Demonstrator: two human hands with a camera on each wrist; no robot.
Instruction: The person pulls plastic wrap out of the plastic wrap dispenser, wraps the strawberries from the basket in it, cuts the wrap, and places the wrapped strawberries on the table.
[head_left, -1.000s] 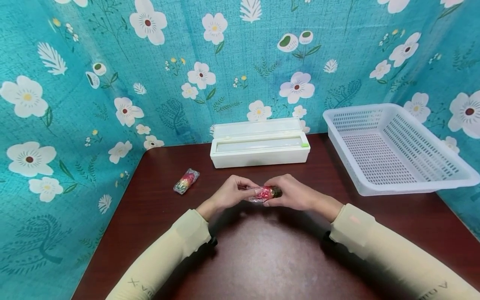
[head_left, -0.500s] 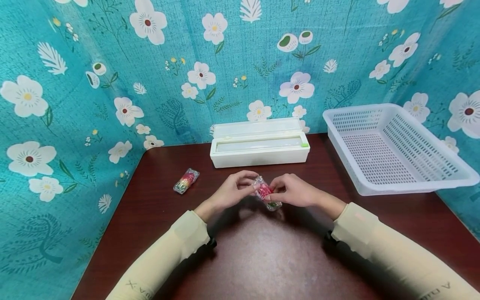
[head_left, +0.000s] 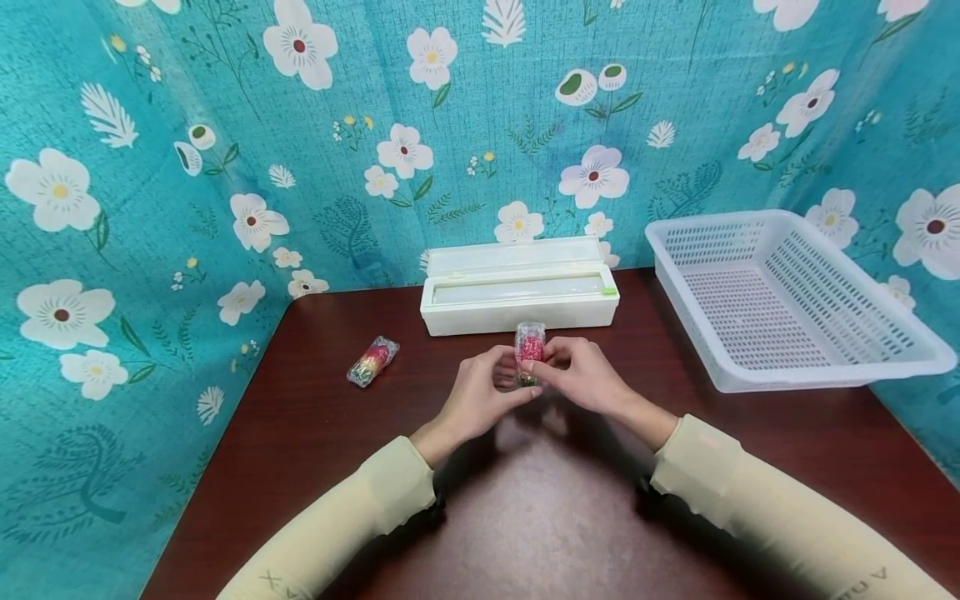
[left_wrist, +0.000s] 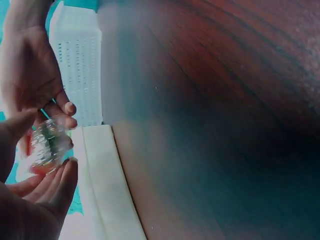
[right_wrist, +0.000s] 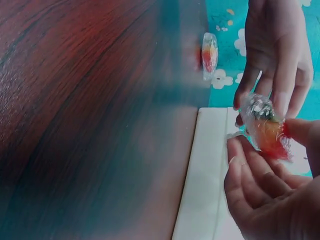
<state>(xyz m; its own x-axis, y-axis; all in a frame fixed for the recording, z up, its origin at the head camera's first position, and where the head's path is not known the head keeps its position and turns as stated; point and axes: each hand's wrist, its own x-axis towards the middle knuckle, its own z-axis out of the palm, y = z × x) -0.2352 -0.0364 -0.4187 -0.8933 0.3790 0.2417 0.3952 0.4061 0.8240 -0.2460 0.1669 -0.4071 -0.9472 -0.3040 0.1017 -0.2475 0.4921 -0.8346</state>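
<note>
In the head view, a small red, yellow and green piece wrapped in clear plastic film [head_left: 530,343] stands nearly upright between both hands. My right hand [head_left: 588,375] pinches its side, thumb in front and fingers behind. Around its lower end curve the thumb and fingers of my left hand [head_left: 480,396]. The wrist views show the crinkled film [left_wrist: 46,147] between the fingers of both hands; what lies inside is blurred by glare. A second wrapped piece [head_left: 372,362], similarly coloured, lies on the table to the left.
Behind the hands stands a long white cling film dispenser [head_left: 521,315], its clear lid raised and a green slider at its right end. A white perforated plastic basket [head_left: 723,367] sits at the right. Floral cloth [head_left: 480,167] hangs around the dark red-brown table [head_left: 300,467].
The wrapped piece has turned from lying sideways, through a slant, to nearly upright. My left hand has shifted its fingers towards the piece's lower end; the right keeps its pinch.
</note>
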